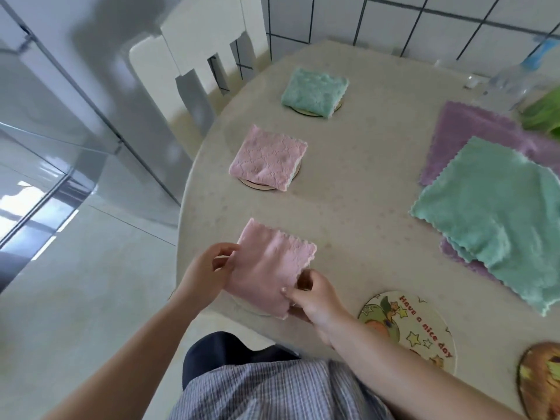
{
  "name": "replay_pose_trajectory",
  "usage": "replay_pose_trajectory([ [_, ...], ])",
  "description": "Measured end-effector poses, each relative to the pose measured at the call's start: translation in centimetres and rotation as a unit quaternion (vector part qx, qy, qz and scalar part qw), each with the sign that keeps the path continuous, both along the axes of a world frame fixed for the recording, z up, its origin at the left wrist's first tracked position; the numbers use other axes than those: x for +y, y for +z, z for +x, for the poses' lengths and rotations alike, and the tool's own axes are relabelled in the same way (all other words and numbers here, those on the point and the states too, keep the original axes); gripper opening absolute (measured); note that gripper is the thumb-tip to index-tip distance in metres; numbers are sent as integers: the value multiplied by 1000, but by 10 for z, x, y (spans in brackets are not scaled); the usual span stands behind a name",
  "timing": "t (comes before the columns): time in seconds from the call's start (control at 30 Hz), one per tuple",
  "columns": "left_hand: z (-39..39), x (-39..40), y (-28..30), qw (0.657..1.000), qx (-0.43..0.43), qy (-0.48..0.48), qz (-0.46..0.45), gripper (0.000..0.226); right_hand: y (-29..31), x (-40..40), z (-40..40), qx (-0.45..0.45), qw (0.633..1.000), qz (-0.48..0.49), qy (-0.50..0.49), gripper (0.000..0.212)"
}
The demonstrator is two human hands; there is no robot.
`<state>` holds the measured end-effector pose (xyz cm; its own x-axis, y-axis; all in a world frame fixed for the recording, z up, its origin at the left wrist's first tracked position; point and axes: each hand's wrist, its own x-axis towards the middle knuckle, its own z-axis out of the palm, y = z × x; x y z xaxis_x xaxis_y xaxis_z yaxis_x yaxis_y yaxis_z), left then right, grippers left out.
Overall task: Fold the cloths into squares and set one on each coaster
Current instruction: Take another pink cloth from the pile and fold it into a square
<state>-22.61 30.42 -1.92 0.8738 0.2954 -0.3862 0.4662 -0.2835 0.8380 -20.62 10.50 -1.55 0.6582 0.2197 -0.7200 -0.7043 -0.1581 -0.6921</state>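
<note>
A folded pink cloth [266, 268] lies over a pale coaster [248, 306] at the table's near left edge. My left hand [209, 268] pinches its left side and my right hand [312, 295] grips its near right corner. Farther back, a second folded pink cloth [268, 157] rests on a coaster [254, 184], and a folded teal cloth [315, 90] rests on another coaster [306, 113]. Unfolded teal cloths [497, 216] lie stacked on purple cloths [460, 128] at the right. A bare printed coaster [409, 325] and a brown one [542, 380] sit near me.
The round beige table [348, 201] curves away on its left edge. A white chair [197, 65] stands at the back left. A clear plastic bottle [515, 80] and something green [545, 113] lie at the far right, by the tiled wall.
</note>
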Motion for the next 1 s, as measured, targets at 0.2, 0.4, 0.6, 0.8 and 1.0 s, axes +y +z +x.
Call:
replay_pose_trajectory([
  [0.2, 1, -2, -7, 999, -17, -6, 41, 35, -7, -1, -5, -101, 989, -98, 39, 22],
  [0.4, -13, -11, -17, 910, -189, -169, 327, 35, -2, -10, -6, -276, 940, -190, 58, 53],
  [0.6, -24, -28, -37, 874, -99, -283, 383, 64, -4, -15, 6, -412, 764, -312, 386, 59],
  [0.8, -24, -32, -41, 872, -43, -282, 397, 70, -17, -29, 10, -376, 729, -324, 472, 70],
  [1.0, 2, -55, -9, 871, -116, -269, 395, 49, 4, -63, 29, -393, 825, -241, 327, 55],
])
